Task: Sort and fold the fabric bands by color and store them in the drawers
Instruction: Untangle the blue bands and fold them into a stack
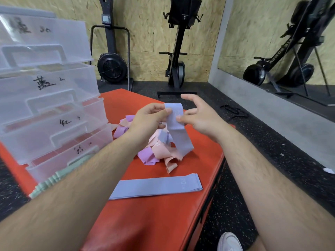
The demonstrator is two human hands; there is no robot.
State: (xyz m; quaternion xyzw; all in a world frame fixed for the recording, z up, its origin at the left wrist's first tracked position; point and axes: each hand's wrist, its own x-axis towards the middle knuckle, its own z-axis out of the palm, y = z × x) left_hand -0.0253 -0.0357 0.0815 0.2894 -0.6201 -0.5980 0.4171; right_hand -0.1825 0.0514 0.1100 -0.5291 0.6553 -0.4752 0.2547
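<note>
Head view shows both hands raised over the red tabletop (163, 223) with one blue band (176, 129) held between them. The left hand (150, 117) has its grip clenched on the band's top left corner, thumb on the near face. The right hand (198, 115) pinches the band's right edge with thumb and a curled finger, as far as I can tell, while its other fingers are spread and free. From this shared grip the band hangs nearly straight down, its long axis upright and leaning slightly right, and its lower end reaches the pile of pink and purple bands (159, 153) directly below. Nearer the person than the grip, a flat stack of blue bands (155, 186) lies with its long axis crosswise, left to right. That seems to be where this band belongs, so it will likely have to turn from hanging to lying crosswise. The left hand carries the weight, and the right looks freer to slide down and smooth it. Left of the grip stand the clear drawers (45, 91), the lowest pulled out with green bands (49, 182) inside.
</note>
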